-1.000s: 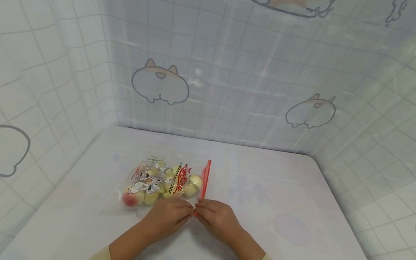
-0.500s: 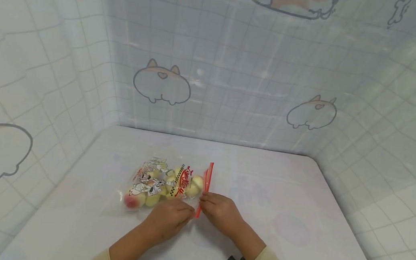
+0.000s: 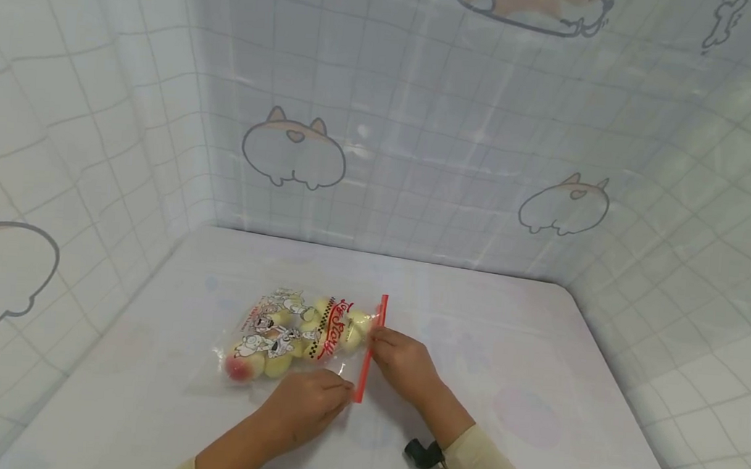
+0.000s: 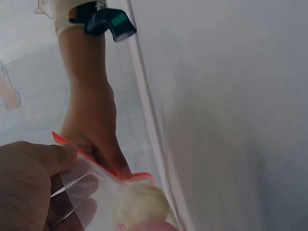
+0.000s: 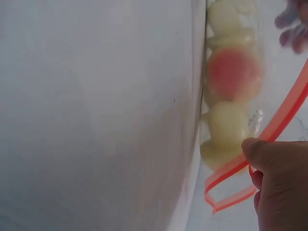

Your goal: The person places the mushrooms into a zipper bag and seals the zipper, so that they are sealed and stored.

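Observation:
A clear zip bag [image 3: 326, 333] with cartoon print and red lettering lies on the table, holding several pale yellow-green round fruits, one with a red blush [image 3: 240, 368]. Its red zip strip [image 3: 363, 377] runs along the right edge. My left hand [image 3: 307, 408] pinches the strip's near corner. Further up, my right hand [image 3: 405, 366] pinches the strip between thumb and fingers. In the right wrist view, the strip's two sides stand apart beyond the right thumb [image 5: 257, 151]. The left wrist view has the left hand [image 4: 24, 185] beside the clear plastic.
The white table [image 3: 473, 328] has a back edge against a grid-patterned curtain [image 3: 420, 158] with cartoon dogs. Curtain also hangs on both sides. A dark wrist-worn device [image 3: 423, 454] sits by the right sleeve [image 3: 486, 467].
My right hand has slid up along the zip strip, away from the left hand. The left hand stays near the strip's lower corner. The bag has shifted slightly.

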The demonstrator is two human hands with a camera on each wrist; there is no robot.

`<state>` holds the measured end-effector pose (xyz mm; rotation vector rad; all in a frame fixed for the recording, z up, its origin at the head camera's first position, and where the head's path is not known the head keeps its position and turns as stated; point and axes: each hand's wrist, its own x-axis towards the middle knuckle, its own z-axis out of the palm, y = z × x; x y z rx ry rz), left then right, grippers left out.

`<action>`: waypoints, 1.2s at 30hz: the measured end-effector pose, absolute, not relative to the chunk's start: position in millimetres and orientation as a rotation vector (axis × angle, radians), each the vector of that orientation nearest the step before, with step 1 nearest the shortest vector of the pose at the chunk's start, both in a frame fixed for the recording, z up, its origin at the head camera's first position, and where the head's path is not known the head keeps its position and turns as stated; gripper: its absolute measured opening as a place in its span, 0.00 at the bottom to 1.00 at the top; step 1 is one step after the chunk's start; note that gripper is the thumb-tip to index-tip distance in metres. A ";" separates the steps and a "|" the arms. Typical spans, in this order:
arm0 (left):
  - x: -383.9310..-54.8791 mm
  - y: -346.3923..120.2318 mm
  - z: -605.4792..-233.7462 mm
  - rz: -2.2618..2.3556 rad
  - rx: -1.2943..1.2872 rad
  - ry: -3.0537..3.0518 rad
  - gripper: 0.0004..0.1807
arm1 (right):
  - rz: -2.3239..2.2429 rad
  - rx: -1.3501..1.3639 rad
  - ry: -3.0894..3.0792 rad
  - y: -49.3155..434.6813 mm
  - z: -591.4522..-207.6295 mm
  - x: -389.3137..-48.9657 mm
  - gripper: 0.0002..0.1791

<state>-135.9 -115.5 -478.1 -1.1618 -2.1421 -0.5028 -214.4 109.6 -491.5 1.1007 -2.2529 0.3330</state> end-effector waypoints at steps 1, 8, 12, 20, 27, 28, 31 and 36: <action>-135.2 -115.2 -478.2 -0.495 -1.162 -2.143 0.08 | 0.335 1.087 -2.266 109.8 -491.8 -216.0 0.11; -130.7 -113.3 -477.0 -0.482 -1.169 -2.147 0.10 | 0.313 1.004 -2.345 111.6 -494.2 -229.3 0.13; -128.4 -112.0 -475.9 -0.489 -1.164 -2.155 0.10 | 0.314 0.972 -2.373 112.6 -496.1 -237.8 0.14; -125.0 -108.4 -473.7 -0.516 -1.190 -2.137 0.07 | 0.288 0.832 -2.451 113.2 -497.4 -255.0 0.09; -121.9 -106.4 -477.8 -0.513 -1.210 -2.162 0.04 | 0.306 0.732 -2.541 113.8 -500.0 -269.3 0.04; -121.6 -106.1 -478.5 -0.516 -1.214 -2.164 0.05 | 0.315 0.715 -2.556 113.7 -500.2 -270.8 0.04; -121.0 -104.6 -480.1 -0.510 -1.216 -2.170 0.07 | 0.310 0.655 -2.597 113.3 -501.6 -275.8 0.04; -119.8 -101.9 -481.0 -0.500 -1.209 -2.179 0.08 | 0.301 0.561 -2.646 112.8 -505.8 -283.8 0.05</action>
